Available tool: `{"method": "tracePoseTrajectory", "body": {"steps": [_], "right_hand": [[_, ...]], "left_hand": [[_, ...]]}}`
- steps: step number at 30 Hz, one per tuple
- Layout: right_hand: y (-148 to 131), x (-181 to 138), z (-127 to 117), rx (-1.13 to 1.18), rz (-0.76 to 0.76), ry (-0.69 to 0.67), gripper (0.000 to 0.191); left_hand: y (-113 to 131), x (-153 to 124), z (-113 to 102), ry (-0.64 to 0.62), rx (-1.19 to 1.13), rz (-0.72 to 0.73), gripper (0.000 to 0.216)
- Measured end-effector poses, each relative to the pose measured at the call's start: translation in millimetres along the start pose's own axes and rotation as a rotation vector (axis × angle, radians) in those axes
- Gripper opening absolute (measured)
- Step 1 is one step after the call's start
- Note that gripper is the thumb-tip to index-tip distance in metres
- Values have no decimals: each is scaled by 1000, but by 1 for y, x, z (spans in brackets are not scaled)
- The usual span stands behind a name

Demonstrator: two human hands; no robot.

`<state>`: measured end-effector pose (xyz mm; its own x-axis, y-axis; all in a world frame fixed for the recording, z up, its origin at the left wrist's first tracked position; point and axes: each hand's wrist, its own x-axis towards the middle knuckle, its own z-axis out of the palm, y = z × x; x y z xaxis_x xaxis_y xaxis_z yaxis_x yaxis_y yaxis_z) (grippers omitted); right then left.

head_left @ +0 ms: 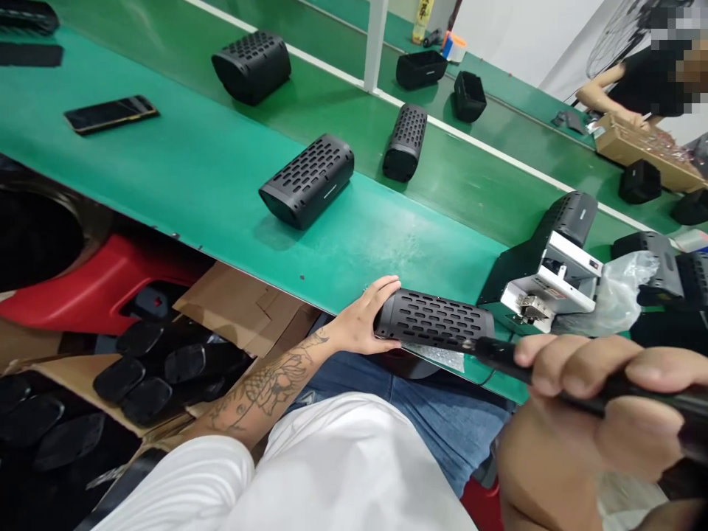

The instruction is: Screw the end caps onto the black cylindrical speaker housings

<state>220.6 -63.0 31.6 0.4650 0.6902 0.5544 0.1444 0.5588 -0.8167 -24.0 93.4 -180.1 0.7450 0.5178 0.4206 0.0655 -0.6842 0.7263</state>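
My left hand grips the left end of a black perforated speaker shell that lies along the near edge of the green conveyor belt. My right hand is wrapped round a black pen-shaped power tool. The tool's tip touches the right end of that shell.
More black speaker shells lie on the belt, with a phone at the left. A small white machine and a plastic bag sit at the right. A cardboard box of black end caps stands below. Another person works at the far right.
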Motion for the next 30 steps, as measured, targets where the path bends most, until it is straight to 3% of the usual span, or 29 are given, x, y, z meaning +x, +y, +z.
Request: {"method": "tracePoseTrajectory", "body": {"steps": [3, 8, 13, 18, 26, 30], "right_hand": [[-3, -17, 42, 81, 131, -150, 25], [30, -10, 78, 170, 82, -399, 19], [50, -7, 86, 118, 129, -468, 21], [53, -15, 88, 102, 187, -516, 23], [56, -10, 90, 141, 160, -610, 23], [53, -17, 90, 140, 234, -557, 23]], "left_hand": [[2, 1, 0, 15, -37, 9, 135], [6, 1, 2, 42, -81, -13, 129], [6, 3, 4, 33, -88, -42, 130], [4, 4, 3, 23, -79, -44, 132], [4, 6, 4, 20, -73, -21, 127], [5, 8, 4, 11, -56, -46, 132]]}}
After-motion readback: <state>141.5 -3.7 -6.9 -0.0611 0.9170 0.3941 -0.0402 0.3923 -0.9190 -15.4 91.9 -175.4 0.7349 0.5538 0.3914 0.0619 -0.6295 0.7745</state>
